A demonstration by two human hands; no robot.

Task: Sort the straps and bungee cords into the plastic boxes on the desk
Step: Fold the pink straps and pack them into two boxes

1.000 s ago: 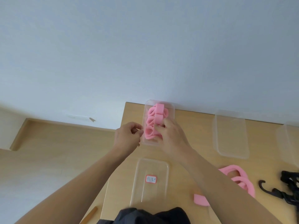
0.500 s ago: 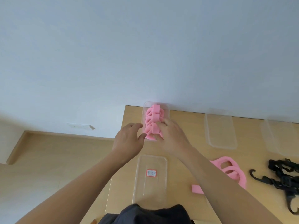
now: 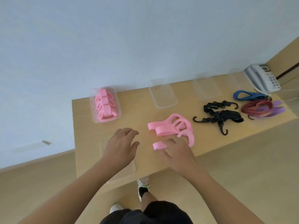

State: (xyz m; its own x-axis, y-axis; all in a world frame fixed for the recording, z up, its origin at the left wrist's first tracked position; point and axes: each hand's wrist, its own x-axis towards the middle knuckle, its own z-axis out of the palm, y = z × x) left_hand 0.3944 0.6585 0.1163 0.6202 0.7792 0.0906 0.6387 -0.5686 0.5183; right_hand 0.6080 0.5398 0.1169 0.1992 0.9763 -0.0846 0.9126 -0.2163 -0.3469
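A clear plastic box (image 3: 93,110) at the desk's far left holds several folded pink straps (image 3: 105,107). More loose pink straps (image 3: 171,125) lie on the desk in the middle. My right hand (image 3: 178,152) reaches onto the nearest pink strap, its spread fingers touching it. My left hand (image 3: 121,146) hovers open over the desk, left of the pink pile, holding nothing. An empty clear box (image 3: 163,94) stands behind the pile. Black hooked bungee cords (image 3: 218,117) lie to the right.
A clear lid (image 3: 129,172) lies at the desk's near edge, partly under my left arm. Red cords (image 3: 255,107), purple straps (image 3: 275,109) and a blue strap (image 3: 247,95) lie far right beside a white telephone (image 3: 262,78). Another clear box (image 3: 207,88) stands at the back.
Both hands have left the box of pink straps and come back toward me; the right hand now touches the loose pink pile. The view has swung right, showing more of the desk.
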